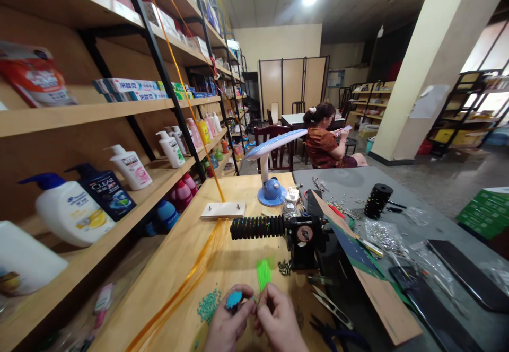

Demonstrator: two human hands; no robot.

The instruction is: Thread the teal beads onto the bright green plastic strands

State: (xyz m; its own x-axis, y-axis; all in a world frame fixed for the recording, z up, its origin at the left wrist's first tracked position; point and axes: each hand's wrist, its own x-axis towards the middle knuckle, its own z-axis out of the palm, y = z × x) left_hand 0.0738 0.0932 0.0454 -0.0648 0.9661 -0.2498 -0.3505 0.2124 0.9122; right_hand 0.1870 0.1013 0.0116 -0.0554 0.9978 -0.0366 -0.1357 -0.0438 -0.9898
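Observation:
My left hand [228,323] is shut on a small teal beaded disc [234,299] at the bottom of the view. My right hand [279,320] pinches a thin green strand [255,299] running from that disc, and the two hands nearly touch. A loose pile of teal beads [209,305] lies on the wooden table [170,299] left of my hands. Above them lies a bright green thread bundle [263,273]. Long orange cords [186,283] trail across the wood to the left. A black ribbed coil on a clamp [258,227] stands just beyond.
Wooden shelves [99,124] of bottles and toothpaste boxes line the left. A blue lamp [271,190], snips [332,307] and pliers [334,333] sit nearby. A grey table [338,179] to the right holds a black spool [377,201] and plastic bags. A seated person [324,142] works farther back.

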